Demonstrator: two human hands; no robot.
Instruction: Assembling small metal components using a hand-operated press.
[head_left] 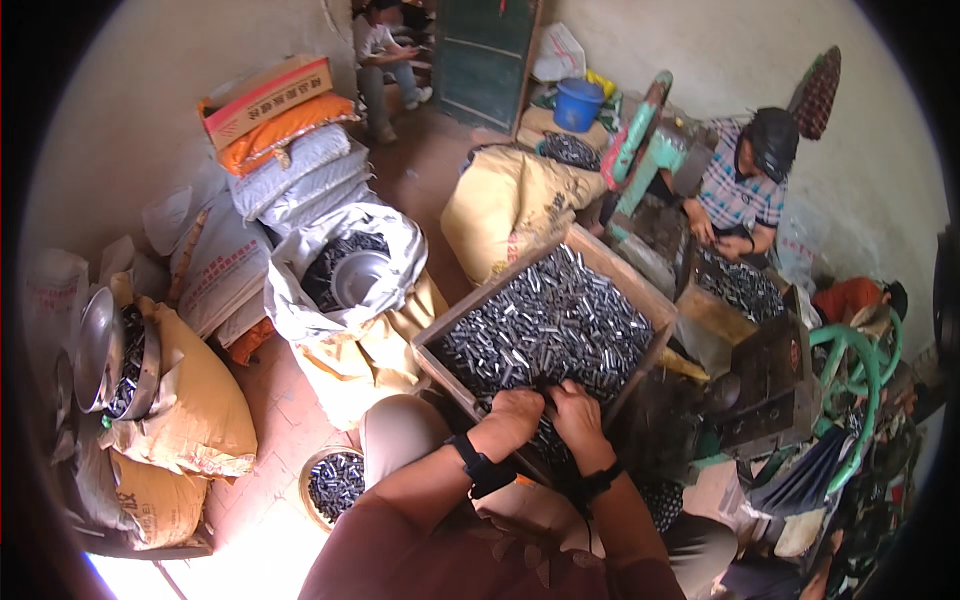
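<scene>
A wooden tray [430, 350] full of short dark and silvery metal tubes [545, 325] sits in front of me. Over its near corner my left hand [512, 415] is closed, fingertips pointing in toward the tubes. Close beside it, almost touching, my right hand [578, 412] has its fingers bent together in a pinch. Whatever lies between the fingertips of either hand is hidden or too small to name. Both wrists wear dark bands.
Left of the tray stands a sack [350, 370] of tubes with a metal bowl [360, 278] in it. A round basin [335, 485] of tubes is on the floor. At right, a co-worker [745, 185] bends over another box [740, 285], near a green machine wheel [860, 400].
</scene>
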